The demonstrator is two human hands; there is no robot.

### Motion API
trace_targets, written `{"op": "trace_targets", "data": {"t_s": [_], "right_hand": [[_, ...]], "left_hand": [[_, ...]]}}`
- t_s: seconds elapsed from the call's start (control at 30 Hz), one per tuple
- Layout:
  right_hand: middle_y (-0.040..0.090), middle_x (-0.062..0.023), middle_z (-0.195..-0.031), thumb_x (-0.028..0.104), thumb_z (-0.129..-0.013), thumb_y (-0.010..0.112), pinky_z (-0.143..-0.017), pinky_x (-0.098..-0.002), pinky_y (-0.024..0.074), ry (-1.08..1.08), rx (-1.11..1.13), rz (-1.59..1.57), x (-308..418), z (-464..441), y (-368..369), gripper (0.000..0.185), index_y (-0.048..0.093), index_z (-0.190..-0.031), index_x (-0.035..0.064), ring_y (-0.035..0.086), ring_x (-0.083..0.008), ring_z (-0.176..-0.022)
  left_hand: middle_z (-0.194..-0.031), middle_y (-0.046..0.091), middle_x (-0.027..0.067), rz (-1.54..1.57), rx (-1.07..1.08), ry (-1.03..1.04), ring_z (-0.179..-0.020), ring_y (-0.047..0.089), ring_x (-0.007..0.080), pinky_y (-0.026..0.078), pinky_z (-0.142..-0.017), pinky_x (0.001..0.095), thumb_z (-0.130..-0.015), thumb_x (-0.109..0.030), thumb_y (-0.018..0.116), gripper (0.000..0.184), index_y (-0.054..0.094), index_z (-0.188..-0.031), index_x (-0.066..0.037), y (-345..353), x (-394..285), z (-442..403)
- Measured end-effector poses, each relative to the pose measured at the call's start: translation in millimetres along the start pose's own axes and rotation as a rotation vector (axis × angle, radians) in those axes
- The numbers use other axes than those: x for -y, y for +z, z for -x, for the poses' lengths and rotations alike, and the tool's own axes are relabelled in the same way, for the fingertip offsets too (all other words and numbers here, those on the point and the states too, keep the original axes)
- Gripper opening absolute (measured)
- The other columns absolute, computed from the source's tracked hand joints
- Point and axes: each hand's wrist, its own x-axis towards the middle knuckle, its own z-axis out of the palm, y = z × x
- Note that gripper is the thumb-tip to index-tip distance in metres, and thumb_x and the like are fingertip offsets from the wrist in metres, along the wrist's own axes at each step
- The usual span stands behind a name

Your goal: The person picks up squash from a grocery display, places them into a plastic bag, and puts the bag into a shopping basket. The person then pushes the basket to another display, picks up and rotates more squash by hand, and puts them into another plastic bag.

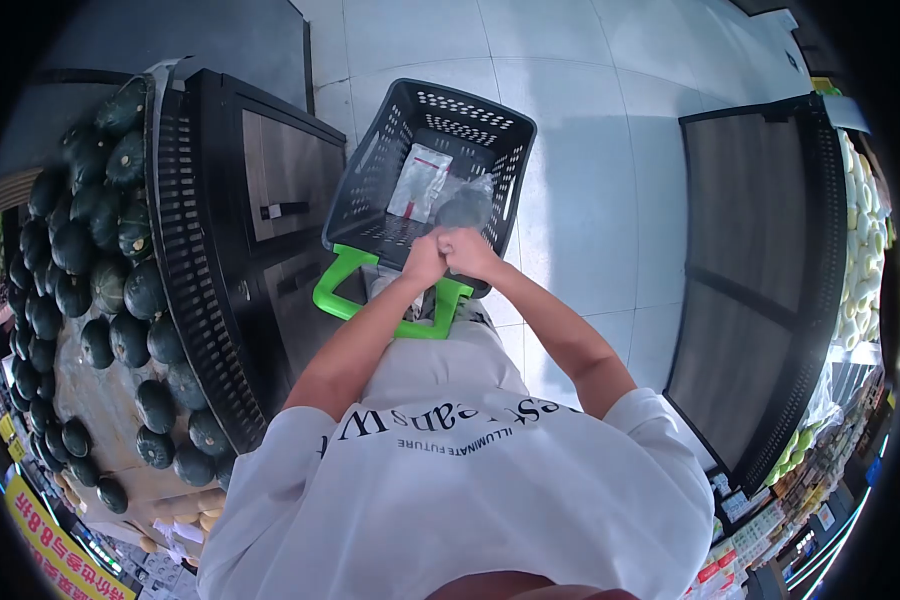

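the person's left hand (pixel 426 260) and right hand (pixel 470 252) meet over the near side of a black basket (pixel 350 210), fingers closed on the top of a clear bag (pixel 467 204). the bag, something dark inside, sits beside a flat white packet (pixel 420 182). a green handle (pixel 342 265) lies folded toward the person.

Through the head camera I am looking into the produce section of a grocery shop: I see dark green squashes (pixel 73 247) heaped on a display stand (pixel 185 200), pale vegetables (pixel 855 265) stacked opposite, a yellow discount sign (pixel 55 545), packaged goods (pixel 745 550) and a black shopping basket (pixel 368 200).
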Motion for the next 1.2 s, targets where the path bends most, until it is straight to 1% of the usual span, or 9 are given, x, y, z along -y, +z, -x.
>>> {"op": "trace_targets", "data": {"t_s": [0.17, 0.43, 0.53, 0.67, 0.73, 0.8, 0.93, 1.07, 1.2], "right_hand": [[0.066, -0.0173, -0.082, 0.002, -0.064, 0.056, -0.074, -0.0457, 0.0507, 0.169, 0.253, 0.126, -29.5, 19.3, 17.7, 0.02, 0.069, -0.079, 0.0064, 0.063, -0.0378, -0.079], [0.064, -0.0182, -0.08, 0.009, -0.072, 0.058, -0.074, -0.0445, 0.0497, 0.356, 0.133, 0.104, -112.7, 23.7, 72.5, 0.01, 0.066, -0.077, 0.0055, 0.062, -0.036, -0.079], [0.066, -0.0185, -0.087, 0.013, -0.079, 0.057, -0.08, -0.0442, 0.0514, 0.435, 0.323, 0.268, -140.1, 13.3, 87.9, 0.016, 0.067, -0.089, 0.0057, 0.064, -0.0353, -0.088], [0.066, -0.0187, -0.091, 0.02, -0.084, 0.057, -0.081, -0.045, 0.0506, 0.712, 0.368, 0.112, -178.1, -9.0, 105.8, 0.02, 0.068, -0.092, 0.0058, 0.064, -0.036, -0.092], [0.067, -0.02, -0.088, 0.018, -0.081, 0.059, -0.079, -0.0459, 0.0508, 0.663, 0.303, 0.184, -198.1, -13.6, 113.1, 0.018, 0.07, -0.087, 0.0053, 0.064, -0.037, -0.087], [0.066, -0.0227, -0.083, 0.015, -0.08, 0.059, -0.075, -0.0463, 0.051, 0.56, 0.277, 0.285, -213.6, -15.4, 117.9, 0.017, 0.07, -0.084, 0.003, 0.064, -0.0386, -0.082], [0.067, -0.0213, -0.09, 0.014, -0.076, 0.06, -0.079, -0.0439, 0.0526, 0.694, 0.317, 0.324, -256.6, -36.0, 133.9, 0.019, 0.069, -0.086, 0.0006, 0.065, -0.0374, -0.086], [0.067, -0.0215, -0.091, 0.016, -0.072, 0.063, -0.079, -0.0434, 0.0533, 0.581, 0.469, 0.461, -307.0, -42.8, 143.5, 0.021, 0.069, -0.085, 0.0002, 0.066, -0.0359, -0.088], [0.067, -0.0214, -0.092, 0.015, -0.074, 0.062, -0.079, -0.043, 0.0525, 0.571, 0.413, 0.454, -295.4, -39.1, 144.8, 0.019, 0.068, -0.085, 0.0012, 0.065, -0.0363, -0.088]], "left_hand": [[-0.089, 0.065, 0.0213, -0.147, 0.221, -0.098, -0.087, 0.061, 0.0401, 0.049, -0.074, 0.0442, -0.077, -0.008, 0.063, 0.017, 0.063, -0.093, -0.002, 21.1, 37.1, -5.3], [-0.091, 0.066, 0.0199, -0.055, 0.214, -0.186, -0.09, 0.062, 0.0381, 0.049, -0.075, 0.0443, -0.082, -0.007, 0.056, 0.017, 0.063, -0.097, -0.003, 72.4, 94.3, -28.3], [-0.091, 0.065, 0.0218, -0.043, 0.157, -0.238, -0.092, 0.061, 0.0393, 0.049, -0.077, 0.0459, -0.08, -0.004, 0.054, 0.019, 0.064, -0.095, -0.005, 90.0, 114.1, -30.9], [-0.097, 0.065, 0.0213, -0.045, 0.21, -0.403, -0.097, 0.06, 0.0401, 0.048, -0.083, 0.0467, -0.075, -0.004, 0.058, 0.026, 0.061, -0.101, -0.003, 126.0, 144.7, -57.5], [-0.109, 0.061, 0.0234, -0.004, 0.33, -0.463, -0.105, 0.057, 0.0406, 0.046, -0.089, 0.0458, -0.075, -0.003, 0.056, 0.043, 0.053, -0.118, -0.004, 147.3, 165.5, -68.1], [-0.115, 0.059, 0.0244, 0.215, 0.25, -0.522, -0.11, 0.054, 0.0403, 0.044, -0.093, 0.0444, -0.074, -0.001, 0.055, 0.056, 0.044, -0.129, -0.005, 172.3, 191.3, -69.2], [-0.121, 0.055, 0.027, 0.389, 0.266, -0.57, -0.115, 0.051, 0.0403, 0.041, -0.097, 0.0419, -0.072, 0.001, 0.056, 0.076, 0.028, -0.143, -0.006, 166.2, 174.0, -69.9], [-0.12, 0.054, 0.0295, 0.186, 0.236, -0.557, -0.114, 0.052, 0.0411, 0.042, -0.097, 0.0395, -0.07, 0.004, 0.053, 0.077, 0.03, -0.143, -0.003, 155.6, 154.5, -64.5], [-0.112, 0.06, 0.0238, 0.309, 0.297, -0.407, -0.11, 0.055, 0.038, 0.045, -0.093, 0.0412, -0.072, 0.003, 0.05, 0.059, 0.05, -0.13, -0.007, 172.6, 194.3, -64.2]]}}
